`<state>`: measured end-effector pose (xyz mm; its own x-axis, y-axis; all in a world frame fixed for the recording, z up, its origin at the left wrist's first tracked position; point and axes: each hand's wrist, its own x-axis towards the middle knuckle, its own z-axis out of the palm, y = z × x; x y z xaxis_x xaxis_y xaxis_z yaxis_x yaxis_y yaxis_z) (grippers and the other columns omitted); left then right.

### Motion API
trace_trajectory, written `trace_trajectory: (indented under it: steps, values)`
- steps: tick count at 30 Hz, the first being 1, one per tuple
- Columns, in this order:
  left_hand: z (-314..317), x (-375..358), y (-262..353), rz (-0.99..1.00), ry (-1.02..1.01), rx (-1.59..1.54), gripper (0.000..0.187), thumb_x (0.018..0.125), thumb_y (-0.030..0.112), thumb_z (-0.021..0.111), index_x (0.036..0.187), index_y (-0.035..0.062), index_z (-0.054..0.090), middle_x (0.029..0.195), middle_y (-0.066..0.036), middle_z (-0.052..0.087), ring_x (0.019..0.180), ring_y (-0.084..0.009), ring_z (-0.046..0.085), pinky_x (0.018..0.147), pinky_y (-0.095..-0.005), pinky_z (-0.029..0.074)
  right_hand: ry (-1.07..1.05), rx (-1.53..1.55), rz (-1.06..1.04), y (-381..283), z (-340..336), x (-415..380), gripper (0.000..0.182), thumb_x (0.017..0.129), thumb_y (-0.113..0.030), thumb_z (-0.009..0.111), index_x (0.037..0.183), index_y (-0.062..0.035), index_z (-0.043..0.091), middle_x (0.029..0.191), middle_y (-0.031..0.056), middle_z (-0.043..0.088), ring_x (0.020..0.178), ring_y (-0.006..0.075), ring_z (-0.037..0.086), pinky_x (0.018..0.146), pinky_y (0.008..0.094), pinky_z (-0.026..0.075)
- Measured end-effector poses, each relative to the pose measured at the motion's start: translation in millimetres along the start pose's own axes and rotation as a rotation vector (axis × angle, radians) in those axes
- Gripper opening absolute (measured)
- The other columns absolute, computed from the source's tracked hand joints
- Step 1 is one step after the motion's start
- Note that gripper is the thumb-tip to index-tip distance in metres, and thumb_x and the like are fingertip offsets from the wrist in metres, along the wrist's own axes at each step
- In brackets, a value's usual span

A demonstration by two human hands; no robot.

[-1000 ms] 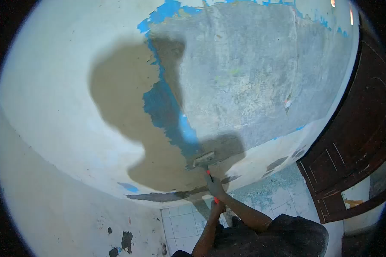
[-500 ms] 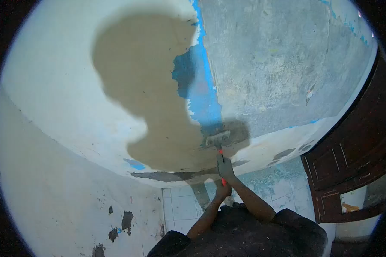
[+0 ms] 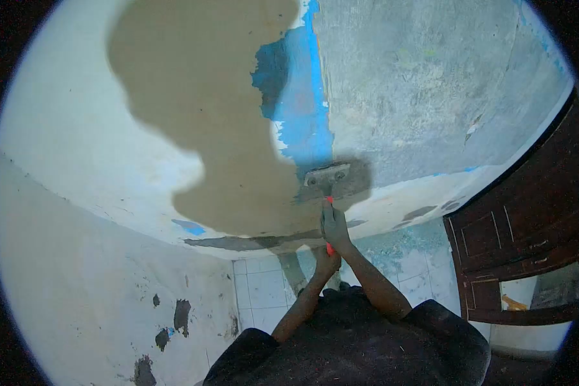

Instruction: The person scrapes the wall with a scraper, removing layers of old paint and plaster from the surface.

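A scraper (image 3: 328,175) with a wide, pale metal head and a red handle lies against the wall, at the lower end of a blue painted strip (image 3: 305,132). My right hand (image 3: 334,226) is wrapped round the upper part of the handle, just below the head. Lower down, my left hand (image 3: 327,260) grips the handle's end. White paint (image 3: 58,116) covers the wall left of the blue strip, and bare grey plaster (image 3: 424,90) lies to its right. My shadow darkens much of the white part.
A dark wooden cabinet or door (image 3: 514,238) stands at the right. White floor tiles (image 3: 267,289) show below the wall, dusty towards the right. The side wall at lower left (image 3: 96,276) has dark chipped patches. A dark grey bare streak (image 3: 251,243) runs along the wall's lower part.
The view has tilted slightly, so the wall appears shifted. Both hands and the scraper stand a little higher in the frame, still at the lower end of the blue strip.
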<state>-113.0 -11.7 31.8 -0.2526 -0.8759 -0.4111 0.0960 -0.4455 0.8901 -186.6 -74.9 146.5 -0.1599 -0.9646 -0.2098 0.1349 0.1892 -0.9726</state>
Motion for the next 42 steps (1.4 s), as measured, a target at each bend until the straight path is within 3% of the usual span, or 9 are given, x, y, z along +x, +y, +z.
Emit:
trace_trajectory:
  steps: [3,6,12,15,19,22,24,33,42]
  values:
    - [-1,-9,-12,0.089,-0.002,0.174,0.013,0.085,0.012,0.051,0.094,0.0062,0.044,0.069,-0.007,0.050,0.053,-0.0190,0.050,0.045,-0.0330,0.039,0.066,-0.067,-0.021,55,0,7,0.048,0.092,-0.041,0.041,0.062,-0.0041,0.044,0.050,0.0010,0.037,0.048,0.0110,0.035,0.046,0.0326,0.031]
    - [-10,22,-73,0.688,0.100,0.653,0.019,0.086,0.016,0.052,0.097,0.0038,0.042,0.073,-0.009,0.050,0.059,-0.0195,0.052,0.049,-0.0328,0.042,0.080,-0.093,0.049,34,-2,4,0.049,0.092,-0.042,0.042,0.062,-0.0034,0.044,0.051,0.0015,0.038,0.049,0.0121,0.037,0.047,0.0334,0.033]
    - [-2,-25,-3,-0.231,-0.016,0.180,0.021,0.087,0.024,0.050,0.087,0.0023,0.052,0.077,-0.010,0.058,0.072,-0.0196,0.056,0.059,-0.0370,0.043,0.058,-0.074,0.165,31,0,-5,0.052,0.090,-0.049,0.040,0.057,-0.0083,0.043,0.047,-0.0005,0.035,0.043,0.0108,0.037,0.041,0.0306,0.030]
    - [1,-11,14,0.186,0.126,0.339,0.013,0.081,0.015,0.054,0.082,0.0031,0.048,0.070,-0.009,0.052,0.054,-0.0182,0.051,0.049,-0.0348,0.042,0.047,-0.007,-0.011,-1,4,6,0.052,0.090,-0.049,0.041,0.057,-0.0093,0.042,0.046,-0.0013,0.037,0.039,0.0115,0.038,0.038,0.0312,0.030]
    - [-10,0,-23,0.074,0.090,0.337,0.020,0.082,0.018,0.054,0.091,0.0013,0.050,0.073,-0.013,0.056,0.057,-0.0203,0.053,0.052,-0.0345,0.043,-0.011,0.024,-0.002,0,8,-2,0.050,0.092,-0.047,0.037,0.057,-0.0108,0.040,0.047,-0.0029,0.036,0.040,0.0078,0.035,0.038,0.0276,0.027]
    - [-5,-2,-31,0.532,0.125,0.099,0.027,0.085,0.024,0.051,0.098,-0.0002,0.049,0.068,-0.013,0.057,0.056,-0.0203,0.055,0.050,-0.0345,0.042,-0.044,-0.047,0.046,31,9,-4,0.048,0.092,-0.044,0.041,0.058,-0.0096,0.042,0.048,-0.0025,0.037,0.041,0.0091,0.035,0.040,0.0297,0.029]
    - [-9,-26,-13,0.003,0.133,0.200,0.030,0.086,0.024,0.050,0.105,0.0007,0.047,0.069,-0.012,0.057,0.056,-0.0202,0.055,0.050,-0.0352,0.043,0.020,-0.030,0.046,21,16,-8,0.047,0.093,-0.042,0.037,0.057,-0.0118,0.039,0.047,-0.0044,0.033,0.039,0.0057,0.031,0.037,0.0252,0.024]
    - [-8,-34,-2,0.021,0.090,0.117,0.023,0.086,0.025,0.053,0.076,0.0042,0.051,0.056,0.000,0.048,0.048,-0.0105,0.047,0.043,-0.0286,0.034,0.019,-0.102,0.048,36,14,-5,0.050,0.091,-0.045,0.042,0.056,-0.0088,0.042,0.045,-0.0006,0.037,0.039,0.0109,0.037,0.039,0.0313,0.030]
    - [-12,-30,-4,0.067,0.120,0.184,0.022,0.084,0.023,0.054,0.077,0.0022,0.054,0.054,-0.002,0.049,0.046,-0.0115,0.047,0.042,-0.0298,0.034,0.026,-0.003,0.087,31,18,-7,0.051,0.092,-0.045,0.040,0.059,-0.0060,0.043,0.046,0.0003,0.039,0.041,0.0107,0.037,0.040,0.0314,0.031]
